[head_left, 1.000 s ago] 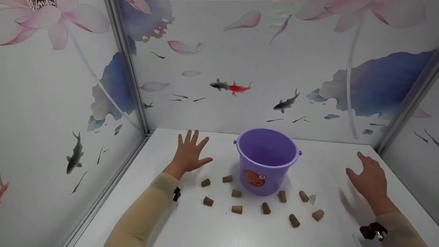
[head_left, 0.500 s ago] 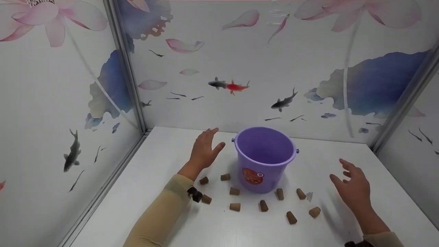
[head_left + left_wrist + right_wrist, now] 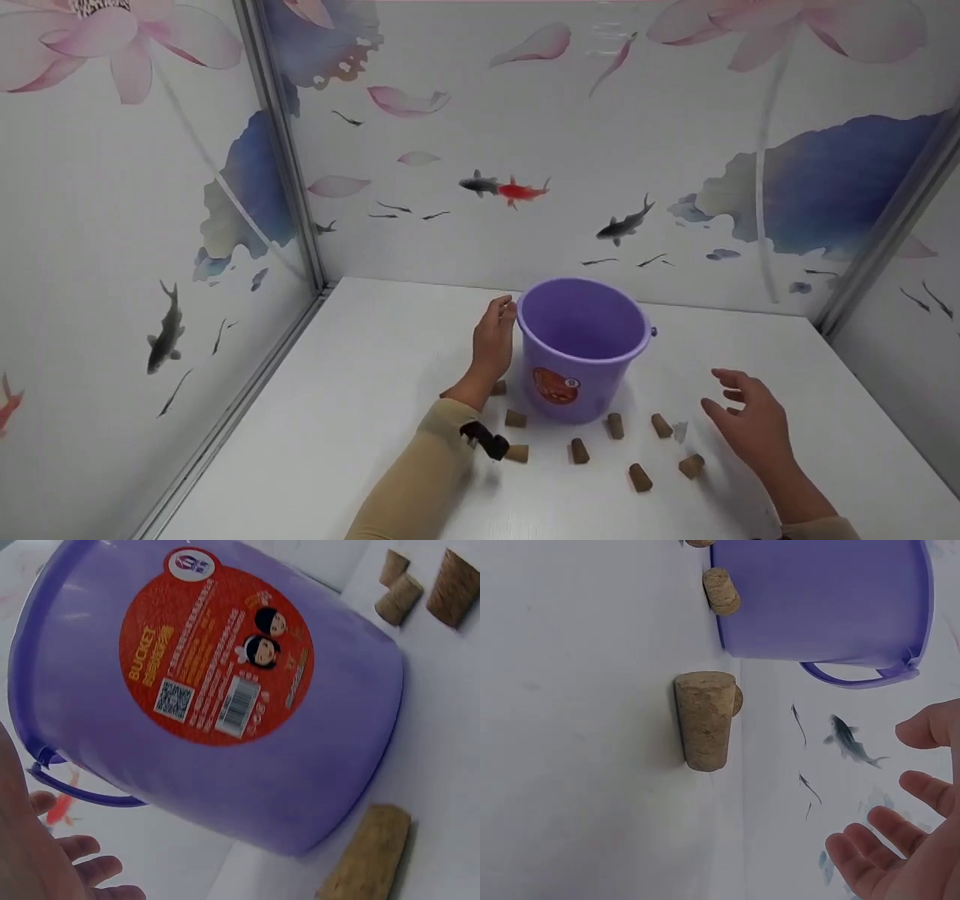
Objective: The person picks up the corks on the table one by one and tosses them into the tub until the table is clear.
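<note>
A purple bucket (image 3: pixel 609 379) with a red sticker stands upright near the back of the white table. My left hand (image 3: pixel 493 341) is right at its left rim, palm turned inward and fingers loosely extended. In the left wrist view the thumb and fingertips show beside the bucket's thin purple handle (image 3: pixel 97 797). My right hand (image 3: pixel 752 420) hovers to the right of the bucket, fingers apart and slightly bent, holding nothing. Several tapered corks lie in front of the bucket, among them one cork (image 3: pixel 580 451) in the middle and another cork (image 3: pixel 691 466) nearest my right hand.
A small clear scrap (image 3: pixel 680 431) lies by the corks on the right. White panels printed with fish and lotus enclose the table at the back and sides, joined by metal posts (image 3: pixel 281 142). My left forearm (image 3: pixel 420 476) covers some of the left corks.
My left hand has swung right, from spread over the table's left part to the bucket's left rim. My right hand has shifted left and toward me, closer to the bucket. The bucket stays put.
</note>
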The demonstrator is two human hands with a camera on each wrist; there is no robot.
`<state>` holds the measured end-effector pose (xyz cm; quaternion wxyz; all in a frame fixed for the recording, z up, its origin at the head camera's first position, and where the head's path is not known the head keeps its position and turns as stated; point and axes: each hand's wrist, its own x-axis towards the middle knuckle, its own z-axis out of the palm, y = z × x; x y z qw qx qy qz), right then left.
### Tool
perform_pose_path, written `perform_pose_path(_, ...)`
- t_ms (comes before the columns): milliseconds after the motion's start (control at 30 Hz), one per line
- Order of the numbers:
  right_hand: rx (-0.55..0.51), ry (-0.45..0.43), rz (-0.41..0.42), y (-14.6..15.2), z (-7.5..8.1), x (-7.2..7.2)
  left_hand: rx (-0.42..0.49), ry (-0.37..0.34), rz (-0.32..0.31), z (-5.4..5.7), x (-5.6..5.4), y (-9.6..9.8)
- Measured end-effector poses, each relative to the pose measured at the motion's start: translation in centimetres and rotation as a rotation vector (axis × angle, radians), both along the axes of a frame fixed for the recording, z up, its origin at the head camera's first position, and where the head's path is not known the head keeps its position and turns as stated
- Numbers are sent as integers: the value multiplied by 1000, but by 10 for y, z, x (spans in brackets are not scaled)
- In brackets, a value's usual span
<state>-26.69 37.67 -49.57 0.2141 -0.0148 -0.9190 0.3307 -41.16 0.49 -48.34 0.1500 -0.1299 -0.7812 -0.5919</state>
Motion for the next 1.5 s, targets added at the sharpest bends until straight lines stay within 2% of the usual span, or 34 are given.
perform_pose_path(300,13,-31,-5,1,-3,2,125,-95,26,6,1,26)
perform_pose_path(433,27,-35,-6,2,-8,2,198,-162,22,5,1,32)
perform_pose_path(533,28,-34,-7,2,-10,2,220,-186,26,3,2,33)
perform_pose_path(767,29,-41,19,-3,-12,2,242,-190,31,5,1,30)
perform_pose_path(1000,84,-95,35,4,-13,5,247,-182,32,4,1,31)
perform_pose_path(1200,120,-152,102,6,-14,5,249,-185,32,6,1,31)
perform_pose_path(1367,95,-179,215,10,-16,3,267,-176,37,8,1,30)
perform_pose_path(1500,78,-240,272,17,-19,5,257,-180,28,6,1,32)
